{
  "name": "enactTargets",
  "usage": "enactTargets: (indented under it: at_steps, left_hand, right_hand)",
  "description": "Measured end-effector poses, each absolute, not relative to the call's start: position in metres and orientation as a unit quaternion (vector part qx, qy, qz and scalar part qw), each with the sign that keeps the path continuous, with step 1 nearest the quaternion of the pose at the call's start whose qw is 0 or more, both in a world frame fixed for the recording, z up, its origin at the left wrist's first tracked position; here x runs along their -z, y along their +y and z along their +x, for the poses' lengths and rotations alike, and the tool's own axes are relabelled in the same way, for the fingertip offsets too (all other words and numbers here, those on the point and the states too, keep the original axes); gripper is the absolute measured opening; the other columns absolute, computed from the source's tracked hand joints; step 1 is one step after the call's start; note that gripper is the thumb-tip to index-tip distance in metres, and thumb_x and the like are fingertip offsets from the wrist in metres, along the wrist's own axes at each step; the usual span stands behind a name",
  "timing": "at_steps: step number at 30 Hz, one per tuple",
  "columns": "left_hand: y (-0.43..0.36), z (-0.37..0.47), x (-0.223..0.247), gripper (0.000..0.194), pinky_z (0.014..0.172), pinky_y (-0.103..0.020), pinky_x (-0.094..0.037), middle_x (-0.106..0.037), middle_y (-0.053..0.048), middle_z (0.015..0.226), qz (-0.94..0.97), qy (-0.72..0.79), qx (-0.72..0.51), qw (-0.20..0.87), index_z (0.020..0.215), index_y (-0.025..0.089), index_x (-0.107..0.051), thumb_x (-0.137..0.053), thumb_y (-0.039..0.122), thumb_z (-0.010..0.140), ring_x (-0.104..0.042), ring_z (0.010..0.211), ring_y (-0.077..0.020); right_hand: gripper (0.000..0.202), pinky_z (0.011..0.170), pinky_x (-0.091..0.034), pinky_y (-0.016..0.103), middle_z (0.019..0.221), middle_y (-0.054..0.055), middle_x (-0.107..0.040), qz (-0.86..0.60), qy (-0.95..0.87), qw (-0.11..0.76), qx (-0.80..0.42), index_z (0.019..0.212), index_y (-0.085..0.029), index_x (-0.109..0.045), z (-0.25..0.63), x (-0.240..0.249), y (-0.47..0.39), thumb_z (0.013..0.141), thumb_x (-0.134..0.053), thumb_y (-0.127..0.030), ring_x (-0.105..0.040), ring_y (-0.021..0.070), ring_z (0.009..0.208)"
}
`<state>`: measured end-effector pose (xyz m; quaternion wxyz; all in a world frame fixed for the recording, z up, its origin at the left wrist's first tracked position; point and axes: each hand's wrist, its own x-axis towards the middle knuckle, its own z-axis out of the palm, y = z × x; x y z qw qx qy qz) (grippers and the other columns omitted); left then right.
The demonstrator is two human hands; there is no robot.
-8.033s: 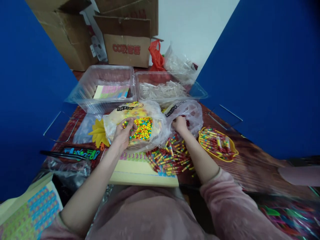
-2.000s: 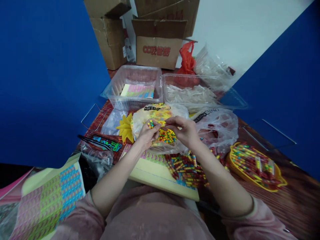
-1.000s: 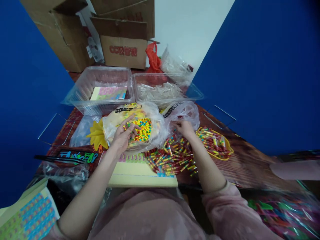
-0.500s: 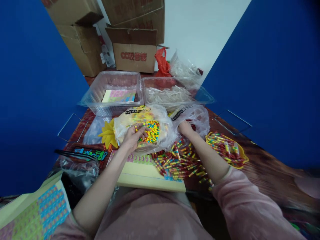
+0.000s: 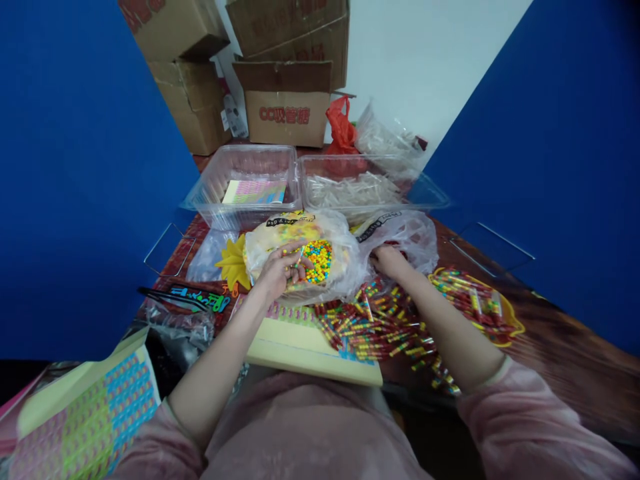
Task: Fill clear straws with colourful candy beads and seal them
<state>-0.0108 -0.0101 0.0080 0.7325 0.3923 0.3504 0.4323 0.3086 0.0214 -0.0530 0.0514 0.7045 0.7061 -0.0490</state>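
My left hand (image 5: 281,272) hovers at the opening of a white plastic bag (image 5: 260,245) full of small round coloured candies (image 5: 319,260). Its fingers are bent, and what looks like a thin clear tube (image 5: 301,253) shows between them. To the right, my right hand (image 5: 391,259) reaches into a second plastic bag (image 5: 423,241) with dark red pieces inside; its fingertips are hidden. Below the bags lies a pile of filled candy tubes (image 5: 385,327), red, yellow and green. Part of the pile rests on a pad of printed sheets (image 5: 310,350).
Behind the bags stand a clear tray (image 5: 210,200) with printed sheets and another clear tray (image 5: 425,193) of empty tubes. A yellow basket (image 5: 517,327) of filled tubes sits at right. Cardboard boxes (image 5: 287,113) and a red bag (image 5: 342,127) are farther back. Blue panels (image 5: 560,167) flank the table.
The view has shifted, so the scene sits a little farther right. The left hand's fingers have lifted and opened slightly over the candies. My right hand stays in its bag.
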Motion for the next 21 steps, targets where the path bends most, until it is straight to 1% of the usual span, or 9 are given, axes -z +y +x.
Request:
enactTargets:
  at_steps: [5, 8, 11, 13, 14, 16, 18, 19, 21]
  left_hand:
    - [-0.008, -0.012, -0.01, 0.045, 0.038, -0.018, -0.021, -0.061, -0.001, 0.056, 0.361, 0.371, -0.434, 0.737, 0.11, 0.011, -0.069, -0.072, 0.022, 0.066, -0.048, 0.04, -0.0085]
    - [-0.008, -0.011, -0.013, 0.045, 0.037, -0.018, -0.017, -0.058, 0.001, 0.054, 0.351, 0.384, -0.436, 0.734, 0.108, 0.012, -0.067, -0.07, 0.022, 0.064, -0.044, 0.038, -0.0072]
    - [-0.009, -0.009, -0.016, 0.043, 0.037, -0.017, -0.016, -0.057, 0.002, 0.054, 0.351, 0.388, -0.437, 0.732, 0.104, 0.013, -0.064, -0.071, 0.022, 0.062, -0.041, 0.037, -0.0063]
    - [-0.009, -0.009, -0.016, 0.041, 0.037, -0.017, -0.016, -0.057, 0.002, 0.054, 0.356, 0.385, -0.435, 0.732, 0.1, 0.013, -0.064, -0.072, 0.023, 0.061, -0.04, 0.038, -0.0063]
    - [-0.009, -0.01, -0.015, 0.04, 0.037, -0.017, -0.016, -0.057, 0.002, 0.054, 0.36, 0.383, -0.431, 0.734, 0.099, 0.013, -0.064, -0.073, 0.023, 0.061, -0.04, 0.038, -0.0063]
    - [-0.008, -0.011, -0.013, 0.041, 0.037, -0.018, -0.017, -0.057, 0.001, 0.054, 0.365, 0.376, -0.427, 0.737, 0.1, 0.013, -0.065, -0.075, 0.024, 0.062, -0.043, 0.04, -0.0071]
    - [-0.007, -0.012, -0.011, 0.041, 0.038, -0.018, -0.019, -0.058, 0.0, 0.056, 0.369, 0.367, -0.426, 0.74, 0.102, 0.014, -0.067, -0.077, 0.025, 0.064, -0.046, 0.042, -0.0081]
    - [-0.007, -0.013, -0.01, 0.04, 0.039, -0.018, -0.02, -0.06, 0.0, 0.058, 0.371, 0.36, -0.426, 0.742, 0.102, 0.014, -0.068, -0.077, 0.026, 0.065, -0.048, 0.043, -0.0085]
    - [-0.007, -0.014, -0.009, 0.04, 0.04, -0.018, -0.022, -0.063, -0.002, 0.062, 0.378, 0.343, -0.424, 0.748, 0.105, 0.015, -0.068, -0.078, 0.027, 0.068, -0.05, 0.045, -0.0087]
  right_hand:
    - [0.036, 0.097, -0.046, 0.031, 0.121, 0.025, -0.069, 0.711, 0.701, 0.035, 0.042, 0.116, -0.004, -0.071, 0.306, 0.057, 0.017, 0.093, -0.046, -0.016, -0.066, 0.027, 0.11]
    - [0.036, 0.097, -0.047, 0.031, 0.122, 0.024, -0.069, 0.715, 0.697, 0.021, 0.044, 0.117, -0.005, -0.071, 0.303, 0.057, 0.016, 0.093, -0.047, -0.016, -0.067, 0.0266, 0.109]
    - [0.034, 0.095, -0.048, 0.033, 0.115, 0.024, -0.072, 0.727, 0.685, 0.012, 0.045, 0.111, -0.005, -0.073, 0.306, 0.05, 0.014, 0.092, -0.048, -0.019, -0.068, 0.0284, 0.106]
    - [0.034, 0.089, -0.05, 0.036, 0.105, 0.025, -0.074, 0.747, 0.664, -0.008, 0.039, 0.102, -0.005, -0.075, 0.311, 0.041, 0.007, 0.092, -0.051, -0.027, -0.07, 0.0312, 0.1]
    - [0.034, 0.085, -0.052, 0.037, 0.099, 0.024, -0.075, 0.758, 0.649, -0.044, 0.041, 0.097, -0.006, -0.076, 0.313, 0.035, 0.001, 0.091, -0.054, -0.032, -0.071, 0.0316, 0.094]
    - [0.034, 0.075, -0.054, 0.036, 0.087, 0.017, -0.076, 0.752, 0.623, -0.201, 0.072, 0.094, -0.01, -0.076, 0.312, 0.022, -0.013, 0.085, -0.064, -0.041, -0.071, 0.0284, 0.081]
    - [0.04, 0.068, -0.056, 0.033, 0.082, 0.009, -0.075, 0.667, 0.597, -0.415, 0.161, 0.106, -0.015, -0.074, 0.298, 0.006, -0.028, 0.081, -0.07, -0.046, -0.069, 0.0225, 0.073]
    - [0.046, 0.067, -0.057, 0.032, 0.086, 0.006, -0.075, 0.598, 0.588, -0.496, 0.227, 0.116, -0.017, -0.07, 0.286, -0.001, -0.035, 0.082, -0.071, -0.047, -0.07, 0.0203, 0.073]
    - [0.049, 0.07, -0.059, 0.031, 0.09, 0.005, -0.075, 0.49, 0.567, -0.56, 0.352, 0.121, -0.02, -0.068, 0.256, -0.015, -0.044, 0.083, -0.072, -0.05, -0.07, 0.0168, 0.075]
